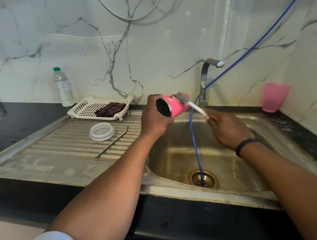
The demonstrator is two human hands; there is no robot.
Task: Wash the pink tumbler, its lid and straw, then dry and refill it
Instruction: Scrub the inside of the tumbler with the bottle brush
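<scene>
While the left hand (154, 116) holds the pink tumbler (173, 105) tilted on its side above the back-left rim of the sink (176, 156), fingers wrapped round its open mouth end, the right hand (227, 127) pinches the white handle of a bottle brush (185, 100) whose bristles rest on the tumbler's outer wall. Lid (101, 131) and straw (113, 142) lie apart on the drainboard left of the sink, not yet washed by appearance. Risk: a wet wall may slip from the grip and the tumbler drop into the sink. A blue hose (194, 135) hangs into the drain, close beside the brush handle, and may snag. Tap (205, 77) stands just behind; the sink offers open room below.
</scene>
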